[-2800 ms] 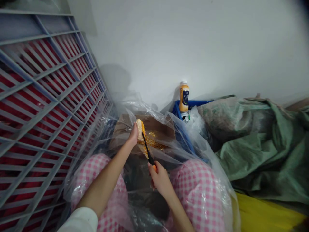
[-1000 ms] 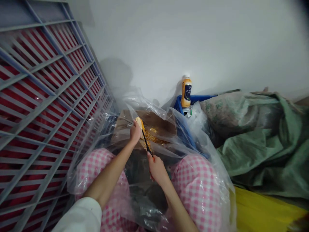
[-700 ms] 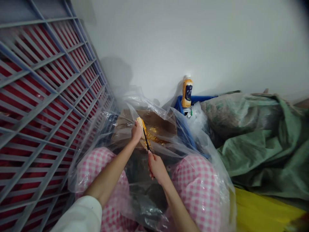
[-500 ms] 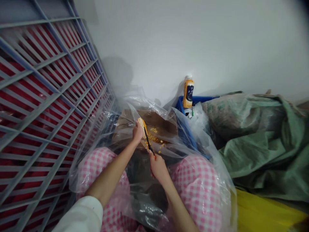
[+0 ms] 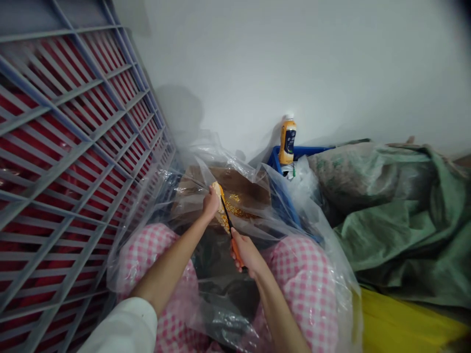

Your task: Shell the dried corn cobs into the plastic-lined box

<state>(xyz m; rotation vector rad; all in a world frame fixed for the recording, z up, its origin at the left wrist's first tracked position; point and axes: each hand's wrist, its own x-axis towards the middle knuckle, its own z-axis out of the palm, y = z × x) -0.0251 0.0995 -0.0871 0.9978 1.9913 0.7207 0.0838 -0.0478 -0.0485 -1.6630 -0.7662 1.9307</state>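
My left hand (image 5: 211, 203) is closed around a corn cob (image 5: 217, 188), which shows pale on one side and has yellow kernels on the other. My right hand (image 5: 248, 252) grips the orange handle of a screwdriver (image 5: 227, 214) with a long dark shaft. The shaft points up and away, its far end against the kernel side of the cob; the exact tip is hard to make out. Below both hands, loose corn kernels (image 5: 241, 213) lie in a clear plastic sheet (image 5: 206, 169) over brown cardboard (image 5: 253, 182).
A tall plastic crate (image 5: 88, 142) with red contents rises close on the left. On the right, a yellow bottle (image 5: 287, 140) stands by a blue crate (image 5: 270, 159), beside green sacking (image 5: 390, 235). My checkered knees (image 5: 303, 279) flank the plastic. A white wall (image 5: 239, 73) stands behind.
My right hand has shifted slightly right and down and turned, showing more of the screwdriver's orange handle. My left hand and the cob have moved a little right and down.
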